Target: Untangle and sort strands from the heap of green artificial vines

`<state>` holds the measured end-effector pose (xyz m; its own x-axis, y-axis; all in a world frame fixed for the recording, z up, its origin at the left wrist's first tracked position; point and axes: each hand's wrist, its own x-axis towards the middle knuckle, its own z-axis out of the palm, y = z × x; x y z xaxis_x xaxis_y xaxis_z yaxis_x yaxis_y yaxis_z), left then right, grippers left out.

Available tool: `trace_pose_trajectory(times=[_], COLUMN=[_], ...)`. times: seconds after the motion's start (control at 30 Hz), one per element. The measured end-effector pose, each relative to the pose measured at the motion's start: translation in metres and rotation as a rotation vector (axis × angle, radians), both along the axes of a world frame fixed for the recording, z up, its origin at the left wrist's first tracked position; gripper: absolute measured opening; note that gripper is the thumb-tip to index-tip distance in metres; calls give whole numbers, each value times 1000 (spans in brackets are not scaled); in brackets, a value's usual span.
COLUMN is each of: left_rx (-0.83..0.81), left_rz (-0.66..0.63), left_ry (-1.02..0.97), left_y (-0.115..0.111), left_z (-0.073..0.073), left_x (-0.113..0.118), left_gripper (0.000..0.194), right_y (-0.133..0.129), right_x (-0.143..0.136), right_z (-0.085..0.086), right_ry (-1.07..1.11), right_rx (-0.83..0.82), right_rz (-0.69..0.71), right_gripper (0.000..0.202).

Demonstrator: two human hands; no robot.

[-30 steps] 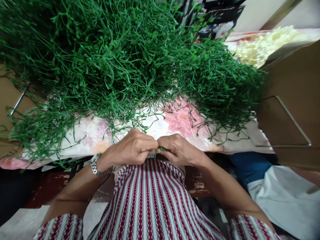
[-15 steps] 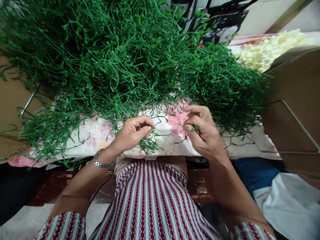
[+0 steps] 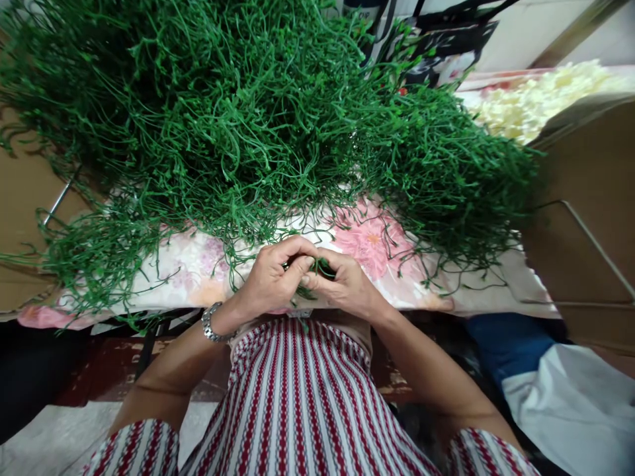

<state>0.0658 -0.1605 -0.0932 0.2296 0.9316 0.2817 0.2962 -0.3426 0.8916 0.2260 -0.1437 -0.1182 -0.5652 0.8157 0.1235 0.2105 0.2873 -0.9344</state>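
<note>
At the near edge of the cloth-covered desk (image 3: 372, 241), in the head view, I see two bare hands meeting in front of a striped shirt (image 3: 302, 396). The left hand (image 3: 274, 276) is closed at its fingertips, and the right hand (image 3: 348, 285) likewise; between them they pinch a few thin green stems (image 3: 323, 266). How many stems, I cannot tell, because the hands cover them. Beyond lies a large tangled pile (image 3: 223, 125) of similar stems, with loose ends (image 3: 473, 284) spreading on the desk. For this fine fingertip work, I would advise a light but sure pinch, both hands kept close together, and apart from the loose ends, which could catch easily.
</note>
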Motion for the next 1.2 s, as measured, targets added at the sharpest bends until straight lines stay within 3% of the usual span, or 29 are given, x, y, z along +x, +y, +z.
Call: trace_pose_trajectory(times=[0.1, 0.23, 0.33, 0.53, 0.67, 0.73, 0.87, 1.0, 1.07, 1.2], left_rx=[-71, -256, -274, -96, -5, -38, -368, -400, -373, -419], left_rz=[-17, -27, -36, -155, -126, -101, -106, -97, -7, 95], left_ry=[-95, -416, -538, -364, -246, -402, -831, -950, -834, -622], left_y=[-2, -4, -3, -2, -6, -7, -7, -4, -4, -6], left_z=[-4, -13, -16, -7, -9, -12, -10, 2, 4, -1], left_x=[-2, -2, 0, 0, 0, 2, 3, -5, -10, -13], left_gripper=[9, 14, 14, 8, 3, 4, 10, 13, 10, 9], right_y=[-2, -1, -1, -3, -4, -4, -2, -2, -2, 7], right_x=[1, 6, 5, -2, -1, 0, 0, 7, 19, 66], right_z=[0, 1, -1, -4, -1, 0, -6, -10, 2, 57], right_ry=[106, 155, 194, 229, 187, 213, 280, 193, 154, 91], right_rx=[-52, 28, 1, -90, -39, -4, 14, 31, 151, 494], right_rz=[74, 180, 182, 120, 99, 134, 232, 306, 222, -232], right_gripper=[27, 34, 33, 34, 34, 30, 30, 36, 34, 23])
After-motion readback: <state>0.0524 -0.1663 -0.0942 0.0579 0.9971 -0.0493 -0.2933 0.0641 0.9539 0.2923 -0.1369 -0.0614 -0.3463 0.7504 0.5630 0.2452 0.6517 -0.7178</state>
